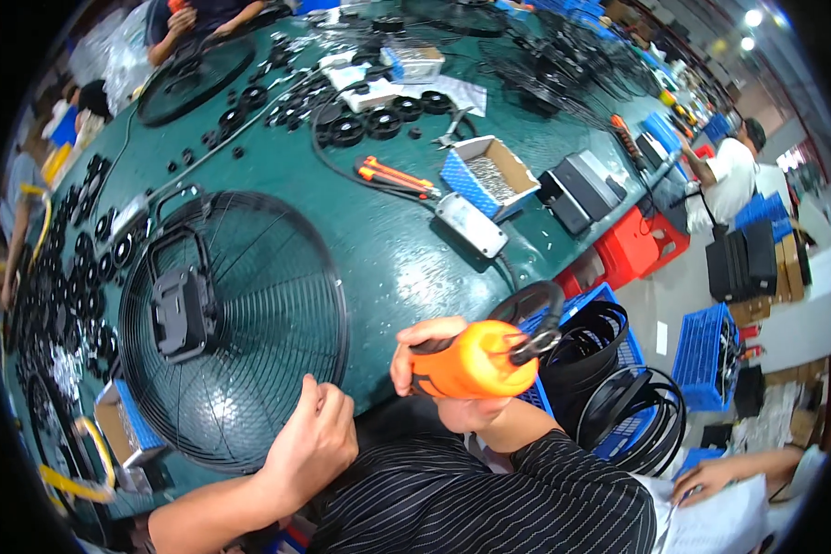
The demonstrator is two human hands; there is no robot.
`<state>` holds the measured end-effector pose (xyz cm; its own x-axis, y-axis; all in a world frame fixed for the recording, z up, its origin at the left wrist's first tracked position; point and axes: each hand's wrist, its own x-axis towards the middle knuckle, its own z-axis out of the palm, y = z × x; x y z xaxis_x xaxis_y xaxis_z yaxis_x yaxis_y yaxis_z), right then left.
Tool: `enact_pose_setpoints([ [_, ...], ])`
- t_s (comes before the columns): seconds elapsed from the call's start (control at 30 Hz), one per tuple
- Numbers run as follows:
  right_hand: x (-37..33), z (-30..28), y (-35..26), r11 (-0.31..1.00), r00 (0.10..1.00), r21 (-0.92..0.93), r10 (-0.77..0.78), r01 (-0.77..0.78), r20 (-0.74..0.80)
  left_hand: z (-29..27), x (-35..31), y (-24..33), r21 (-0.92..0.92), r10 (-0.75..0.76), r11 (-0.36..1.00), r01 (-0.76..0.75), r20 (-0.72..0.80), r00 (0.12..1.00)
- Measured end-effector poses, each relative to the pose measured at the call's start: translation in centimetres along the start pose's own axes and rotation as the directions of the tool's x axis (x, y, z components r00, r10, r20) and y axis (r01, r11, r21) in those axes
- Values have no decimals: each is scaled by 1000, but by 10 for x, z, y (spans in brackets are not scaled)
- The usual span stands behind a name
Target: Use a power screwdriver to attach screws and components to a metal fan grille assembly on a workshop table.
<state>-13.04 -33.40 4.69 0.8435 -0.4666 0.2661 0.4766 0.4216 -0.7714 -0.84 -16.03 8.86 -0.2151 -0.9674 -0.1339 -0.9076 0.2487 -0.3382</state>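
My right hand (434, 355) is wrapped round an orange electric screwdriver (489, 362) with a black cable at its end, held above the table's near edge. My left hand (316, 434) is closed, thumb and fingertips together, beside the near right rim of a round black wire fan grille (277, 277). What the fingertips hold, if anything, is too small to make out. The grille lies on the green table (388, 240), with a black motor housing and bracket (183, 309) left of its middle. The screwdriver's tip is hidden behind my right hand.
A blue box of small screws (494, 175), a white power block (471, 224) and an orange-black tool (392, 175) lie beyond. Black round parts (83, 268) crowd the left. Blue crates with black rings (609, 369) and a red stool (637, 245) stand right. A person's hand (706, 478) rests on paper.
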Motion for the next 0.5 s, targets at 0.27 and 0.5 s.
enact_pose_setpoints([
  [0.27,2,-10,6,958,976,-193,-201,212,79,-4,12,-9,-137,63,989,-47,114,992],
  [0.5,1,-13,3,996,994,-4,-92,92,-52,-2,24,-7,-159,75,986,-49,163,984],
])
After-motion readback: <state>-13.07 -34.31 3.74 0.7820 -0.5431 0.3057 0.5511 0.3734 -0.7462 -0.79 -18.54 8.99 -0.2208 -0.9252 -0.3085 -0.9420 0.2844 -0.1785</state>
